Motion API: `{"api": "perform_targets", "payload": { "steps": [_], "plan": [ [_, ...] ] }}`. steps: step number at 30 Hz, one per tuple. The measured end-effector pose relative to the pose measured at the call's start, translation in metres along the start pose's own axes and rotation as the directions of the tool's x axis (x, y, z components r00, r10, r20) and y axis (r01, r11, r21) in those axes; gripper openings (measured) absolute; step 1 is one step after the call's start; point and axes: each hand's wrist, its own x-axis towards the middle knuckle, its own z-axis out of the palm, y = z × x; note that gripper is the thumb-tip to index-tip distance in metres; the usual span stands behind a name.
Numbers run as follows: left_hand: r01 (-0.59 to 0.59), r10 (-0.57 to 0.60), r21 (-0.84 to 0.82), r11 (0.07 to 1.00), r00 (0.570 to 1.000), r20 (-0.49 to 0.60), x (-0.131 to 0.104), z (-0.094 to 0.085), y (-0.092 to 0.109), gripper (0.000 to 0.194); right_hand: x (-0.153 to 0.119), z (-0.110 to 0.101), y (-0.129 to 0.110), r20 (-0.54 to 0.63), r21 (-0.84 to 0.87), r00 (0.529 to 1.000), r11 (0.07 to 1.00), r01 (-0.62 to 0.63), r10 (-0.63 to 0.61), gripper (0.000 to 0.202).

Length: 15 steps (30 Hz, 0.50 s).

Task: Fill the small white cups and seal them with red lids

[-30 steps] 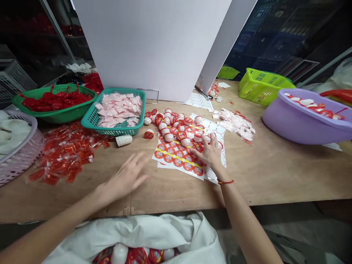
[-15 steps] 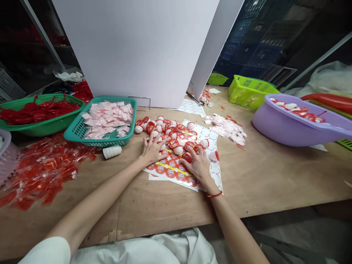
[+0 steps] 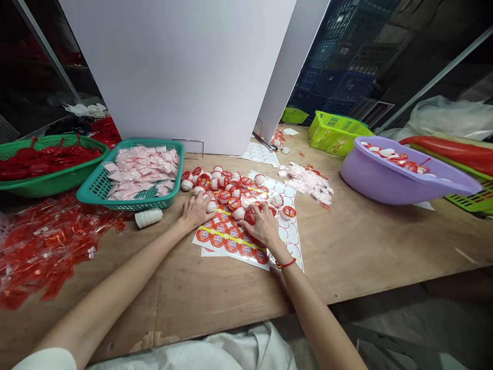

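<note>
A pile of small white cups with red printed tops (image 3: 225, 181) lies on and behind a sheet of round red stickers (image 3: 227, 237). My left hand (image 3: 196, 211) rests at the pile's left side, fingers spread and thumb apart, beside a white cup (image 3: 211, 207). On the right, my right hand (image 3: 265, 226) has its fingers curled, with a red-topped cup (image 3: 249, 219) between thumb and fingers. Another red-topped cup (image 3: 288, 212) sits tilted to the right of this hand, on a white sheet with round outlines (image 3: 293, 234).
At left are a teal basket (image 3: 88, 194) of pink packets, a green basket (image 3: 46, 189) of red pieces, red packets (image 3: 50, 246) and stacked white cups (image 3: 148, 218). Right are pink packets (image 3: 308, 182), a purple basin (image 3: 373, 180) and a lime basket (image 3: 331, 139). A white panel (image 3: 181, 77) stands behind.
My right hand has drawn its fingers in more. The red-topped cup at its right now sits apart with its top showing. My left hand remains by the pile; the whole view has shifted slightly.
</note>
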Motion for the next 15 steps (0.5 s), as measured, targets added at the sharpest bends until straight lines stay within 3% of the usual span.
{"api": "perform_targets", "payload": {
  "steps": [5, 9, 15],
  "plan": [
    [-0.042, 0.043, -0.023, 0.999, 0.998, 0.044, 0.003, -0.006, -0.005, 0.055, 0.004, -0.004, -0.001, 0.096, -0.064, 0.995, 0.998, -0.029, 0.035, 0.061],
    [-0.061, 0.065, -0.054, 0.997, 0.995, 0.08, 0.003, -0.008, -0.008, 0.047, 0.003, -0.004, 0.002, 0.078, -0.1, 0.993, 0.991, -0.085, 0.093, 0.049],
    [-0.037, 0.044, -0.132, 0.991, 0.998, 0.049, -0.012, -0.027, -0.012, 0.039, -0.004, -0.002, 0.0, 0.042, -0.075, 0.999, 0.997, -0.008, 0.011, 0.032]
  ]
}}
